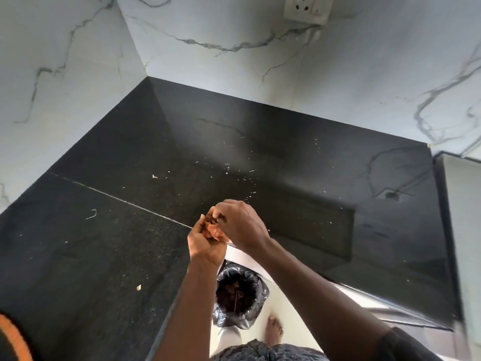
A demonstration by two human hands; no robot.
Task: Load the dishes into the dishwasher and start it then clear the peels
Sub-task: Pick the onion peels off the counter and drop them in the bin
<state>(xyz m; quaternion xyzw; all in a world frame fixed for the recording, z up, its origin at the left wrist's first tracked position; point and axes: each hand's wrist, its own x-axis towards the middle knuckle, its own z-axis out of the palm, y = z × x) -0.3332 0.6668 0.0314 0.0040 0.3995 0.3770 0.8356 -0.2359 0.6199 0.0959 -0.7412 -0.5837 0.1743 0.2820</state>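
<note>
My left hand (pixel 204 243) and my right hand (pixel 240 222) meet at the inner corner edge of the black countertop (pixel 104 230). Between them sits a small bunch of orange-brown peels (pixel 213 229). My left hand cups the bunch from below with curled fingers, and my right hand's fingers curl onto it from above. Below my hands, on the floor, stands a bin lined with a black bag (pixel 240 295), with dark scraps inside. Tiny peel bits (pixel 229 168) lie scattered over the counter.
White marble-pattern walls close the counter at the back and left. A wall socket (pixel 307 7) sits high up. A pale scrap (pixel 139 287) lies near the counter's front left. My bare foot (pixel 274 330) is on the light floor beside the bin.
</note>
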